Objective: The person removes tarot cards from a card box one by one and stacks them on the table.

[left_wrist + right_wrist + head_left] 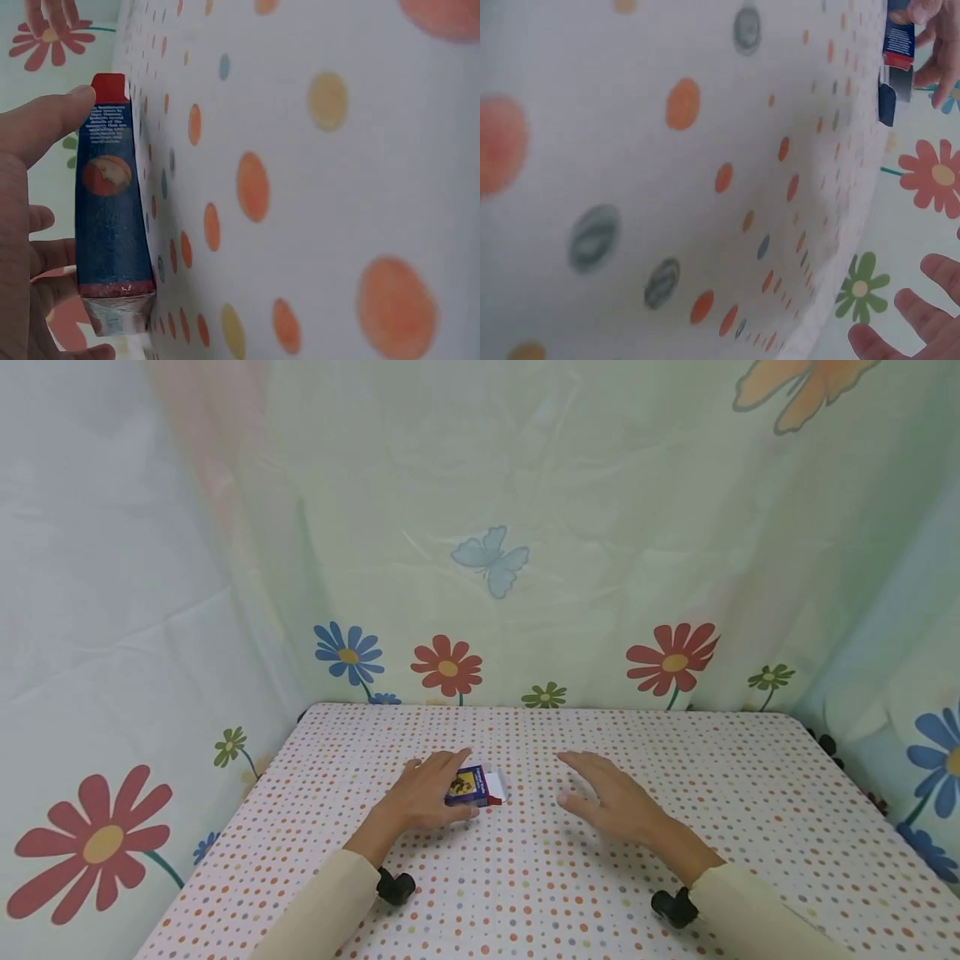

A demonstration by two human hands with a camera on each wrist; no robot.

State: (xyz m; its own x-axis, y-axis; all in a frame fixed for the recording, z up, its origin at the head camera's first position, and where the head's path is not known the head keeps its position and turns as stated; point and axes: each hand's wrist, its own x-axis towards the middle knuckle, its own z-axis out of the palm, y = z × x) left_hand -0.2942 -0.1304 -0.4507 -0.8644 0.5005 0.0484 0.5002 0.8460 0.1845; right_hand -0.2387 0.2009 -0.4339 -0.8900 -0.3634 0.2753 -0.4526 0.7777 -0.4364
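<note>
Dotted tabletop (pixel 555 893), box (pixel 469 786) under left hand (pixel 426 795)

the left hand (pixel 426 792) partly hides the box (pixel 468 787), its lettering (pixel 470 772) perhaps too small to read in the head view.

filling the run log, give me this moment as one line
left hand: at small blue cardboard box | box: end flaps open, on white polka-dotted tabletop | right hand: empty, above tabletop
</note>
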